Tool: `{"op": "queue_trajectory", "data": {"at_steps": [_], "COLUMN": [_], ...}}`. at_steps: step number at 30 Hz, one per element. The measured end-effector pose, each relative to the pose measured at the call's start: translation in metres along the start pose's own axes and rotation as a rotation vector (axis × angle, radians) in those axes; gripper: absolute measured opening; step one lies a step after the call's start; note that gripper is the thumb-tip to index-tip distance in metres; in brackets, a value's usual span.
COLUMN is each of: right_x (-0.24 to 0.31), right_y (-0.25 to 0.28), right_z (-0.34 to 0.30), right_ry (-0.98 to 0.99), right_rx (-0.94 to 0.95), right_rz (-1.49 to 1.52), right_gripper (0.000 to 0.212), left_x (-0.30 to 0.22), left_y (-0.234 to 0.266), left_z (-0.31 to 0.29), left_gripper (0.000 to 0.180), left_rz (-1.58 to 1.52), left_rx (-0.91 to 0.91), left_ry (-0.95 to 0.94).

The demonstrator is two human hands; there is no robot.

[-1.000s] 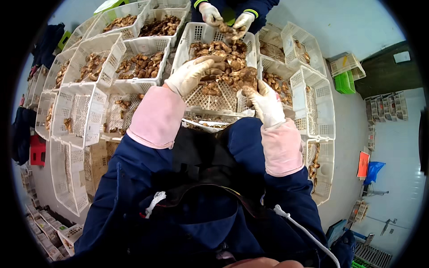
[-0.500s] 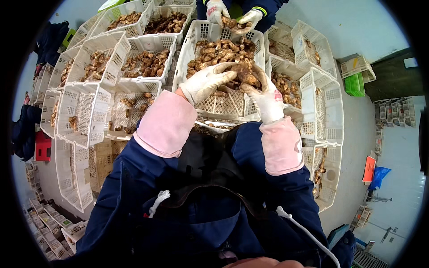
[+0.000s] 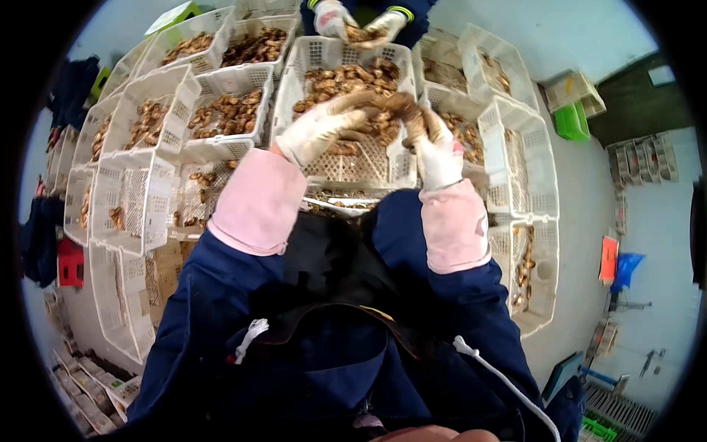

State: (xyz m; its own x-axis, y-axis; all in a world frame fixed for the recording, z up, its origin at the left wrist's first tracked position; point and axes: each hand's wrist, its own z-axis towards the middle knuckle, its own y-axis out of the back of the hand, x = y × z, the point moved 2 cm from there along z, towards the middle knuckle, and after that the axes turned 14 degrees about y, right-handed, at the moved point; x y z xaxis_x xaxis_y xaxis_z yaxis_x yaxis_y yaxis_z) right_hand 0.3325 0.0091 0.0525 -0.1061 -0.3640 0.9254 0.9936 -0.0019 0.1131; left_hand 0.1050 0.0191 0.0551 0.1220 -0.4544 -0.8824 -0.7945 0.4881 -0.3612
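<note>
A white mesh crate (image 3: 283, 96) holding a heap of brown mushrooms (image 3: 346, 79) stands in front of me. Over its near half, my right hand (image 3: 436, 147), in a soiled white glove, grips a dark brown mushroom (image 3: 401, 105) between thumb and fingers. My left hand (image 3: 320, 132), gloved the same way, reaches in from the other side. Its dirty fingers curve around a brown mushroom (image 3: 377, 116) close to the right hand's fingertips; blur hides the exact contact. Pink cuffs cover both my wrists.
Across the crate, another person's gloved hands (image 3: 359, 28) hold a mushroom. White crates with mushrooms crowd the left (image 3: 147, 158) and right (image 3: 519, 158), some stacked at a tilt. A green basket (image 3: 571, 121) and a red stool (image 3: 71, 261) stand farther out.
The large mushroom held between my hands has turned and now sits darker and lower at my right fingertips. My view has shifted slightly, moving the crates left. The other person's hands remain together.
</note>
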Motion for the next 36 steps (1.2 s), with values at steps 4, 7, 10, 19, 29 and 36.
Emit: {"op": "queue_trajectory", "data": {"at_steps": [4, 7, 10, 19, 29, 36], "right_x": [0.021, 0.014, -0.054, -0.146, -0.231, -0.208], "right_y": [0.067, 0.127, 0.193, 0.242, 0.35, 0.283], "right_z": [-0.033, -0.091, -0.195, -0.527, -0.577, -0.456], "right_ry": [-0.209, -0.299, -0.737, -1.19, -0.801, -0.885], "right_rx": [-0.408, -0.463, -0.605, -0.906, -0.629, -0.491], "right_rz": [0.155, -0.113, -0.123, 0.157, -0.659, -0.557], "right_gripper": [0.039, 0.045, 0.05, 0.028, 0.066, 0.068], "left_x": [0.008, 0.014, 0.014, 0.034, 0.039, 0.023], "left_y": [0.025, 0.035, 0.024, 0.05, 0.042, 0.038], "left_z": [-0.008, -0.01, -0.005, 0.001, 0.015, -0.004], "left_gripper": [0.056, 0.05, 0.052, 0.059, 0.053, 0.051], "left_rz": [0.021, 0.012, 0.026, 0.078, 0.028, 0.048], "left_rx": [-0.103, -0.148, -0.148, -0.105, -0.118, -0.276], "left_ry": [-0.117, -0.095, -0.083, -0.006, 0.02, -0.037]}}
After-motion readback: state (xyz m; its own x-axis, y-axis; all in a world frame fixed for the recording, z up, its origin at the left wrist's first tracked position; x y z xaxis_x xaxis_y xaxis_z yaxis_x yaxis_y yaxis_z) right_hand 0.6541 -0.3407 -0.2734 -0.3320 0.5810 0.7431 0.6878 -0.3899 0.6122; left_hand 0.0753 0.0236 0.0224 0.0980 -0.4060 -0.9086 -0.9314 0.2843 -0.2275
